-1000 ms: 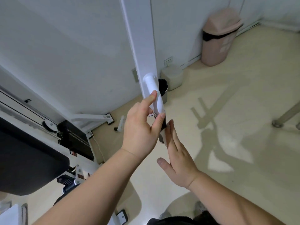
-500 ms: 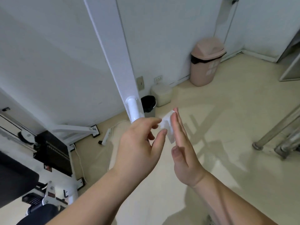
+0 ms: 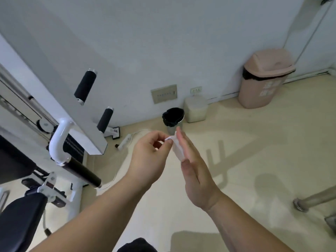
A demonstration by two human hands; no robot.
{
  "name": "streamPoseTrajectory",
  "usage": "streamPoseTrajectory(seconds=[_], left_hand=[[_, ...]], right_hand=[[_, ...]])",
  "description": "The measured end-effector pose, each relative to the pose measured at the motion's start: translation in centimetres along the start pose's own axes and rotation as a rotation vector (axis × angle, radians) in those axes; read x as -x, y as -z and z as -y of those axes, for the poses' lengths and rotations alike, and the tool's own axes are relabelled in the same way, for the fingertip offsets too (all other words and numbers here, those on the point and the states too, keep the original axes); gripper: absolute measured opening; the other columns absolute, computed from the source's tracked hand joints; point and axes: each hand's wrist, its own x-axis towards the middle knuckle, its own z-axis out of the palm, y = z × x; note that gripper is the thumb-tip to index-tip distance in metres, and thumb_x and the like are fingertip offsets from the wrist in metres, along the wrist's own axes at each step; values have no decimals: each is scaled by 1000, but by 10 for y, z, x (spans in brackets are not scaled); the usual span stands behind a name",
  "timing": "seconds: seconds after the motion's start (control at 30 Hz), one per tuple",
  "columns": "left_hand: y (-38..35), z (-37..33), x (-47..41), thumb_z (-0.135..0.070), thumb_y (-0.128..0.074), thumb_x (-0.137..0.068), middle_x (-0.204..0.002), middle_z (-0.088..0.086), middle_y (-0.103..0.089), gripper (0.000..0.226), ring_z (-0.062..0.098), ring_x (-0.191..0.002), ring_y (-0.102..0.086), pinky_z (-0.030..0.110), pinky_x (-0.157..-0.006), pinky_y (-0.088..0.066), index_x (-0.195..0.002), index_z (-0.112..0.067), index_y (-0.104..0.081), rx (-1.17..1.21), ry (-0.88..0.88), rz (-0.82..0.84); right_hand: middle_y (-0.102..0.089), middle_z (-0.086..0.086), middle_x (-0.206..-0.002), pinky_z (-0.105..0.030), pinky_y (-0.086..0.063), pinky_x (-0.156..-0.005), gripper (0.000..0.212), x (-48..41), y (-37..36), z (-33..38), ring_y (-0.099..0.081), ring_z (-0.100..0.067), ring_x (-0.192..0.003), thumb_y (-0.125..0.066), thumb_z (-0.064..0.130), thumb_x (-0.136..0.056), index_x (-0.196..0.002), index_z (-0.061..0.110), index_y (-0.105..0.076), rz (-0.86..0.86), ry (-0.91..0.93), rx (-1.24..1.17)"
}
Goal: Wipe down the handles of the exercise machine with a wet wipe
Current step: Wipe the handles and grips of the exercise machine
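A: Two hands, what has each got?
B: The left hand (image 3: 149, 157) pinches a corner of the wet wipe (image 3: 177, 151); the right hand (image 3: 192, 171), fingers straight, lies flat against it.
A: The handles (image 3: 85, 87)?
B: Left of both hands, nearer the left one. The nearest black handle (image 3: 82, 172) slants, free end toward the left forearm.

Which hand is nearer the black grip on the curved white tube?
Left. The left hand sits right of the black grip; the right hand lies farther right.

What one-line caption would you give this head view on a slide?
Left hand pinches a wipe lying against the open right hand, beside the machine's black handles.
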Motion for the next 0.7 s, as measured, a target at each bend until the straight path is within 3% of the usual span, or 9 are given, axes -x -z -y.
streamPoseTrajectory(seconds=[0.13,0.27,0.37,0.47,0.57,0.7], left_hand=[[-11,1,-18,-15,-65,-93,-65,-4,-55,17,12,-59,-43,28,-57,-35,-76,-12,-64,-10,66,92],[-19,6,-47,-24,-65,-83,-69,13,-64,14,17,-66,-50,37,-66,-40,-75,-12,-64,-4,110,213],[-26,13,-75,-20,-64,-82,-69,3,-70,11,17,-67,-58,37,-69,-48,-73,-13,-65,25,123,212],[-32,19,-106,-20,-66,-82,-74,12,-72,13,17,-69,-60,35,-69,-49,-73,-11,-64,110,129,213],[-36,22,-138,-19,-69,-79,-80,24,-70,12,21,-69,-60,37,-70,-48,-71,-11,-65,189,150,215],[-36,25,-185,-22,-77,-78,-82,15,-75,9,18,-75,-67,38,-76,-51,-76,-15,-73,212,184,225]], right_hand=[[-35,19,-160,-36,-28,-123,53,-27,33,-13,-28,0,-149,-42,41,-103,-155,36,-31,10,-113,79],[-59,23,-136,-22,-41,-107,47,-63,57,-23,-47,7,-133,-64,36,-99,-144,39,-51,99,-193,57],[-71,21,-114,-12,-40,-100,40,-93,67,-32,-58,7,-118,-74,33,-91,-129,38,-64,111,-222,97],[-74,22,-96,-10,-45,-92,37,-124,75,-40,-64,9,-104,-81,27,-86,-116,43,-68,117,-235,154],[-74,22,-92,-11,-47,-90,37,-159,81,-48,-67,7,-98,-84,21,-83,-117,32,-73,115,-207,230],[-77,15,-96,-18,-52,-89,26,-204,87,-65,-71,-5,-97,-78,12,-87,-109,25,-79,129,-139,246]])
